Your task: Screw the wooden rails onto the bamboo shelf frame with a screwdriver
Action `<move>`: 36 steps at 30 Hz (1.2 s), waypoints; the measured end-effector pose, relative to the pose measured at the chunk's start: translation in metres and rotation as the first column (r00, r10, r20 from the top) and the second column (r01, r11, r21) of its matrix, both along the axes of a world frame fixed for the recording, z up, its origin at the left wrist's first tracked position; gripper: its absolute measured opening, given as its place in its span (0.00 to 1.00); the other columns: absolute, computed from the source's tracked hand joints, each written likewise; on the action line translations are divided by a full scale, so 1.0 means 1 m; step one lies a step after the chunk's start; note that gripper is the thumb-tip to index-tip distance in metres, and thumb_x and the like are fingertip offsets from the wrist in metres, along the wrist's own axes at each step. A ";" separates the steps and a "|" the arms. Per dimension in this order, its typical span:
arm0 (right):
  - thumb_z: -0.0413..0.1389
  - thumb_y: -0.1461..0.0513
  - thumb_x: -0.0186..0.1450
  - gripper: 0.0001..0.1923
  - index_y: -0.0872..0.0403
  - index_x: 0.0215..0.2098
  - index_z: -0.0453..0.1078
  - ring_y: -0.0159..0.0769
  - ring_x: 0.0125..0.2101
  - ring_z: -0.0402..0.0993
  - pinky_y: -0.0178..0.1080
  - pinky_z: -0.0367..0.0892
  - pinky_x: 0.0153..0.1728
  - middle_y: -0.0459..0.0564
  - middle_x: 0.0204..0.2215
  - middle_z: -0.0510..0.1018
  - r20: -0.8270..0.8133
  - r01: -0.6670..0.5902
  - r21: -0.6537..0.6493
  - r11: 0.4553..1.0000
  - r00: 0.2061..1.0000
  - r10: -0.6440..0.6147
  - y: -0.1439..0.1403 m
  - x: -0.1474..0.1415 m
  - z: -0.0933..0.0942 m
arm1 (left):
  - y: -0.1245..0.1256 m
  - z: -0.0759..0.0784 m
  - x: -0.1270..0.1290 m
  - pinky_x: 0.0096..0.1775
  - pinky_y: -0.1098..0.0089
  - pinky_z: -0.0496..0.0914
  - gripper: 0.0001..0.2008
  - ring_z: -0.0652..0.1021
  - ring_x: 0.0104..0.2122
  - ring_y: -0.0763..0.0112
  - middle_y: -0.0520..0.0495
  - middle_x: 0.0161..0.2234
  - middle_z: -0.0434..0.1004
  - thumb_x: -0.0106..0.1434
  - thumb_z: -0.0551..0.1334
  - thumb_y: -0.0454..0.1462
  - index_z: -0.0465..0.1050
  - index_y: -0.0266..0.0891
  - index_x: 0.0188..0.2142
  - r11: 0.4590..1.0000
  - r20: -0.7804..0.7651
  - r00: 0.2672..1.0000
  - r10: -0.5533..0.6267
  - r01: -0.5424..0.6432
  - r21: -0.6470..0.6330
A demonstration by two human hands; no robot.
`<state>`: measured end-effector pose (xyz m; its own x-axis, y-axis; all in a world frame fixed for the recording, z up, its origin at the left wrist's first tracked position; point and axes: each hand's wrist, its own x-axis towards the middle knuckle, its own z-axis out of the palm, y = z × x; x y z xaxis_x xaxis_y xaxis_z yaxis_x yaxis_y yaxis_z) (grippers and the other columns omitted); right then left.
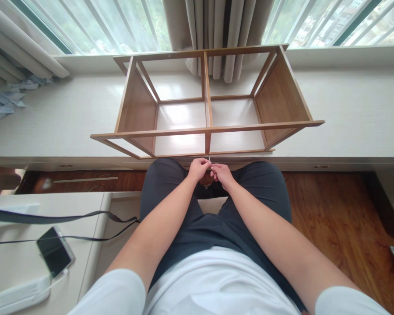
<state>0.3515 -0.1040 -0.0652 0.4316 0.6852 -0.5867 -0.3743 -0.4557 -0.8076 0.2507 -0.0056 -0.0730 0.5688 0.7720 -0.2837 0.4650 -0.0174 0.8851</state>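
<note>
My left hand (pixel 199 169) and my right hand (pixel 222 175) meet above my lap, just in front of the bench edge. Between their fingertips a small, thin, pale piece (pixel 209 159) sticks up; its kind is too small to make out. Both hands are closed in a pinch around it, and which one grips it more firmly is unclear. Right beyond them stands a brown wooden frame (pixel 180 131) with an upright divider (pixel 207 92) in the middle and solid panels at its left and right ends. Neither hand visibly touches the frame.
The frame rests on a long pale window bench (pixel 354 109). Crumpled paper pieces (pixel 3 103) lie at its far left, below curtains. At the lower left, a pale cabinet top (pixel 16 249) carries a phone (pixel 55 251), a white power strip (pixel 22 295) and dark straps (pixel 95 214).
</note>
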 end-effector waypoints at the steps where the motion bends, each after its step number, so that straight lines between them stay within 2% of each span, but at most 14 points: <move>1: 0.54 0.64 0.60 0.11 0.59 0.38 0.75 0.26 0.12 0.58 0.28 0.54 0.13 0.42 0.15 0.71 -0.007 0.002 0.001 1.000 1.000 -0.002 0.000 0.000 0.000 | 0.000 -0.001 0.000 0.35 0.70 0.67 0.12 0.77 0.30 0.67 0.47 0.27 0.81 0.56 0.65 0.43 0.81 0.36 0.30 1.000 0.000 1.000 -0.001 0.001 0.003; 12: 0.55 0.63 0.61 0.08 0.58 0.36 0.74 0.25 0.12 0.58 0.28 0.54 0.12 0.42 0.15 0.72 -0.019 -0.011 0.018 1.000 1.000 0.011 0.000 -0.001 -0.003 | 0.001 -0.008 0.001 0.36 0.69 0.68 0.11 0.77 0.29 0.68 0.48 0.27 0.80 0.55 0.66 0.43 0.80 0.37 0.29 1.000 0.023 1.000 0.018 -0.018 -0.025; 16: 0.55 0.63 0.61 0.08 0.57 0.37 0.74 0.25 0.12 0.59 0.28 0.55 0.12 0.42 0.16 0.72 -0.021 -0.018 0.015 1.000 1.000 0.018 0.000 0.000 -0.004 | 0.002 -0.006 0.001 0.36 0.69 0.68 0.10 0.77 0.29 0.67 0.48 0.27 0.80 0.54 0.66 0.42 0.79 0.37 0.29 0.999 0.033 0.999 0.028 -0.027 -0.047; 23: 0.58 0.61 0.61 0.08 0.56 0.38 0.73 0.25 0.13 0.60 0.28 0.55 0.14 0.42 0.17 0.73 -0.103 -0.027 0.007 1.000 0.994 0.028 -0.001 0.000 -0.001 | 0.001 0.001 0.000 0.36 0.69 0.68 0.10 0.77 0.29 0.68 0.48 0.27 0.80 0.54 0.67 0.42 0.79 0.37 0.28 0.995 0.023 0.998 0.056 -0.054 -0.085; 31: 0.59 0.60 0.59 0.08 0.55 0.36 0.70 0.25 0.14 0.60 0.28 0.56 0.16 0.41 0.18 0.73 -0.204 -0.011 0.034 0.999 0.979 0.018 -0.002 0.000 0.006 | 0.002 -0.006 -0.001 0.37 0.69 0.68 0.12 0.77 0.29 0.68 0.48 0.26 0.80 0.54 0.68 0.44 0.78 0.36 0.28 0.994 0.006 0.998 0.062 -0.062 -0.090; 36: 0.58 0.60 0.59 0.09 0.56 0.36 0.70 0.25 0.15 0.61 0.29 0.58 0.17 0.41 0.19 0.73 -0.276 0.001 0.064 0.998 0.961 0.017 -0.002 0.001 0.001 | 0.000 -0.006 0.001 0.33 0.70 0.67 0.15 0.75 0.27 0.70 0.48 0.25 0.78 0.57 0.66 0.46 0.78 0.35 0.28 0.979 0.018 0.999 0.027 -0.022 -0.202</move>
